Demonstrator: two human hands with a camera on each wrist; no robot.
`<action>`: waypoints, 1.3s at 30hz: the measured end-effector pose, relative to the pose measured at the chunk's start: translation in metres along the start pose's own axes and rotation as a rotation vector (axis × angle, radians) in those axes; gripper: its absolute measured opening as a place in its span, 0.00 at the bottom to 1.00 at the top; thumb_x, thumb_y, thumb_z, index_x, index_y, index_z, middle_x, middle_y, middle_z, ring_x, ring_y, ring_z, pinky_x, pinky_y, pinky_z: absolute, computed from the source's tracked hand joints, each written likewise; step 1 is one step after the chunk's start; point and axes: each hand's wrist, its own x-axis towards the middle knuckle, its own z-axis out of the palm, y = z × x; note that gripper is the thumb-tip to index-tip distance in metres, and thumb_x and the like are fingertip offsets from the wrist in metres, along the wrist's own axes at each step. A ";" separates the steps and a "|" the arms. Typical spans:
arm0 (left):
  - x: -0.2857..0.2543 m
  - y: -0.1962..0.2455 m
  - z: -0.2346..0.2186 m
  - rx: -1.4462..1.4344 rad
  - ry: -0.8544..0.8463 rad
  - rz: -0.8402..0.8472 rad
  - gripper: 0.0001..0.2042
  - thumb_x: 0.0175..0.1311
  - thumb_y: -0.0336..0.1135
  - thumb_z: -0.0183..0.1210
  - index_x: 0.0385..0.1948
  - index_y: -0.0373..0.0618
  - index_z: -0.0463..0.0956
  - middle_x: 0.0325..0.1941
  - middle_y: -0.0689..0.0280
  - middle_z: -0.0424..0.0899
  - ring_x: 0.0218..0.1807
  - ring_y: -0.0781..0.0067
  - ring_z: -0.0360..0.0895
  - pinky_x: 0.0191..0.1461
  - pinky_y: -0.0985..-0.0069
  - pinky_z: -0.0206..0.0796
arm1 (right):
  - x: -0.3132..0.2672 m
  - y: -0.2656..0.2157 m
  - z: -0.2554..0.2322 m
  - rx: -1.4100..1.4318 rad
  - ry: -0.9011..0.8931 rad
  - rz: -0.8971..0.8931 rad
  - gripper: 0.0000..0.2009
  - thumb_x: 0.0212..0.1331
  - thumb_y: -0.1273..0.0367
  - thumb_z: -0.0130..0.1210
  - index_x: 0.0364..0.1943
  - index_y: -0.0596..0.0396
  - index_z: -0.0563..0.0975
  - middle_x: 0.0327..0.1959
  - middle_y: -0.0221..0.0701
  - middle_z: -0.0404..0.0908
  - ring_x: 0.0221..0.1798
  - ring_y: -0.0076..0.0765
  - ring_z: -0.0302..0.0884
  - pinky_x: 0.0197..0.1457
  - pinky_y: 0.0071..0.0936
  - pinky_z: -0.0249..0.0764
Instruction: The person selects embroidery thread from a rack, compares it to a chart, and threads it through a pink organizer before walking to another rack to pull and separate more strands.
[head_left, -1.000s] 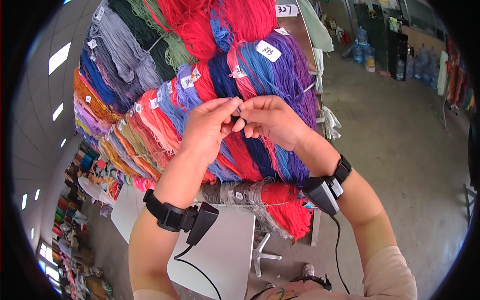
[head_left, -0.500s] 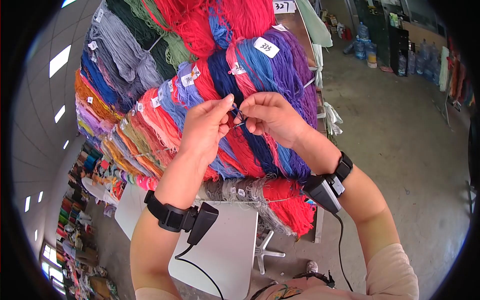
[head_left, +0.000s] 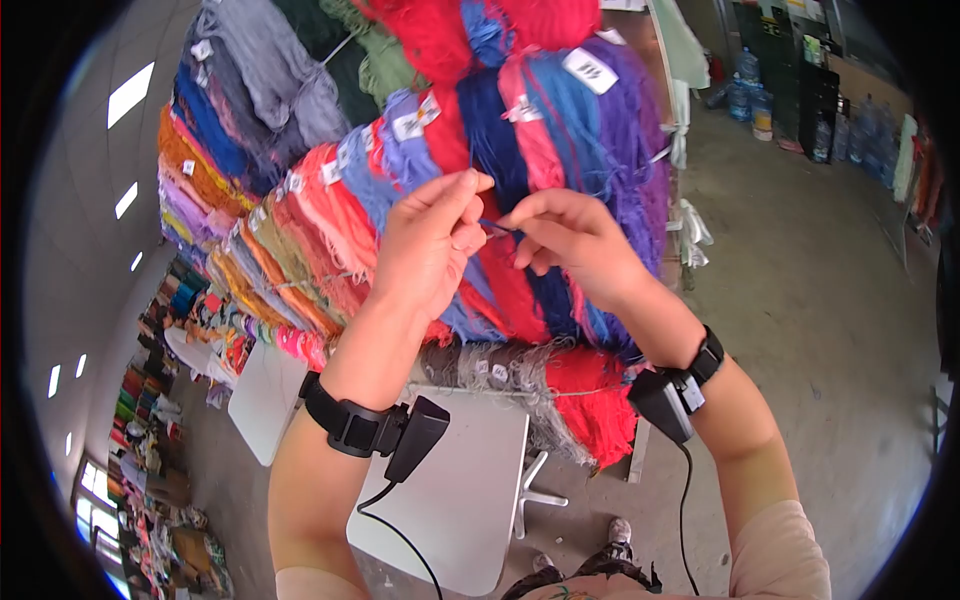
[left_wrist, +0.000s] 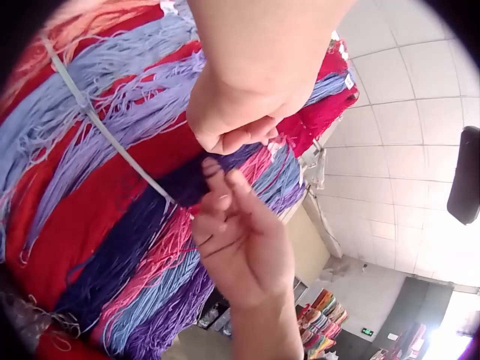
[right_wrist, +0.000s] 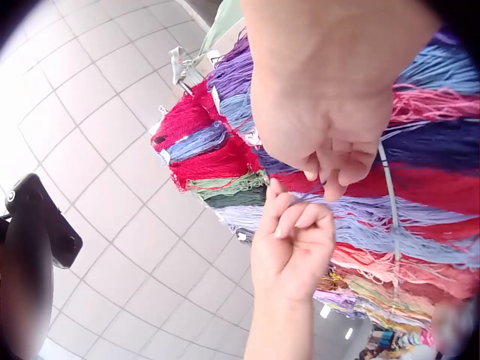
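In the head view, my left hand (head_left: 432,235) pinches a dark blue strand of yarn (head_left: 494,226) between thumb and curled fingers. Just to its right, my right hand (head_left: 580,245) pinches the same strand, thumb against forefinger. A short piece of the strand (right_wrist: 309,196) spans the gap between the two hands in the right wrist view. Behind the fingers hangs a navy skein (head_left: 497,135), flanked by a red skein (head_left: 505,290) and a pink one (head_left: 541,150). In the left wrist view a thin dark thread crosses the right palm (left_wrist: 240,259).
Rows of coloured skeins with paper number tags (head_left: 590,71) cover the sloping rack before me. Below stands a white table (head_left: 450,490), beside grey and red yarn bundles (head_left: 595,410). Water bottles (head_left: 748,95) stand on the floor at the far right.
The fingertips, close together a second ago, have drawn apart with the dark blue strand stretched between them. The head view has shifted, so the rack sits slightly further right.
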 end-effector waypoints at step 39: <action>-0.878 0.201 -0.542 0.296 1.311 -0.315 0.09 0.55 0.35 0.53 0.28 0.37 0.75 0.12 0.78 0.60 0.14 0.89 0.50 0.17 0.87 0.42 | -0.184 0.296 0.961 0.168 -1.679 0.773 0.06 0.49 0.70 0.53 0.23 0.59 0.74 0.13 0.25 0.70 0.12 0.15 0.63 0.14 0.12 0.58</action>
